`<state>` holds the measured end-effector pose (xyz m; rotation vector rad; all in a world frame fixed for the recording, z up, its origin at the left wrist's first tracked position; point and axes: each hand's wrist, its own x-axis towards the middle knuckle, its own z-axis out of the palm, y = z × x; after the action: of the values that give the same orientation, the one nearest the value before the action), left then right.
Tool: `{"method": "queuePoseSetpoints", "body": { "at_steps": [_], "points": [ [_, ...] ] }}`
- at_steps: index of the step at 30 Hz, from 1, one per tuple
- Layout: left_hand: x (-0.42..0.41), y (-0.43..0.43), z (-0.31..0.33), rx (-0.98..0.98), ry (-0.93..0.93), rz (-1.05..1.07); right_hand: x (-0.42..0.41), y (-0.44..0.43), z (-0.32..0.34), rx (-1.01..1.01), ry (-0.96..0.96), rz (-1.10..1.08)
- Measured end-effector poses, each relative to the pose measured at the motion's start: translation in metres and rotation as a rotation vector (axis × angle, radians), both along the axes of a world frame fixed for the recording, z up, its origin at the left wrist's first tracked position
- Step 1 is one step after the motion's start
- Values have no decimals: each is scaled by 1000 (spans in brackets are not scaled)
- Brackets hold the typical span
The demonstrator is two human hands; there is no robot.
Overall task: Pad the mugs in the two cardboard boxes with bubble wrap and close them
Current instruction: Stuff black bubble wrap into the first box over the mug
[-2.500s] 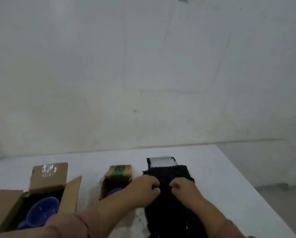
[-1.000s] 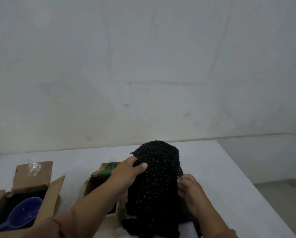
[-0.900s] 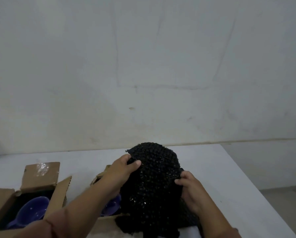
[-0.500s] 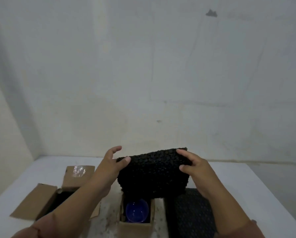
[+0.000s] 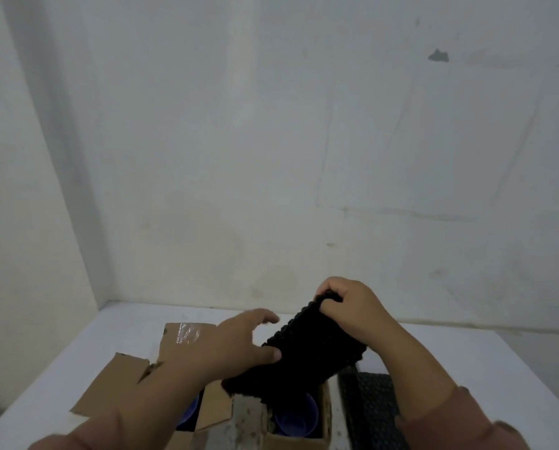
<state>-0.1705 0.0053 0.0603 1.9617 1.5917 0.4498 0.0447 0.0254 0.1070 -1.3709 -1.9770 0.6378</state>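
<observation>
A: Entry, hands. The right hand (image 5: 352, 306) is clenched on the upper end of a black sheet of bubble wrap (image 5: 307, 349), fingers curled over its edge. The left hand (image 5: 239, 342) has its thumb pressed to the sheet's lower left side; the fingers are spread and blurred, so whether they grip I cannot tell.

B: Position of the sheet?

A: Held in the air on a slant, high end at the right hand, low end hanging just above the small open brown cardboard box (image 5: 304, 430). A blue mug (image 5: 296, 418) sits inside that box, partly hidden by the sheet.

B: Second box?

A: The larger open brown cardboard box (image 5: 161, 368) stands to the left, flaps up, clear tape on the rear flap. A blue mug rim (image 5: 190, 414) shows inside, behind the left forearm.

B: Anything else on the white table (image 5: 466, 368)?

A: A second black bubble wrap sheet (image 5: 372, 407) lies flat, just right of the small box.
</observation>
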Motion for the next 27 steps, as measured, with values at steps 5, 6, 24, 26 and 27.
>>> {"method": "queuePoseSetpoints", "body": {
  "at_steps": [5, 6, 24, 26, 27],
  "points": [
    [0, 9, -6, -20, -325, 139, -6, 11, -14, 38, 167, -130],
    [-4, 10, -8, -70, -464, 180, 0, 12, -24, -21, 232, -181],
    [-13, 8, -52, -604, -1066, 311, 9, 2, -96, -527, 569, -37],
    [-10, 6, -54, -637, -952, 271, 11, 5, -95, -499, 642, -24],
    [-8, 6, -55, -628, -928, 257, 13, 7, -96, -487, 663, -15]
  ]
}}
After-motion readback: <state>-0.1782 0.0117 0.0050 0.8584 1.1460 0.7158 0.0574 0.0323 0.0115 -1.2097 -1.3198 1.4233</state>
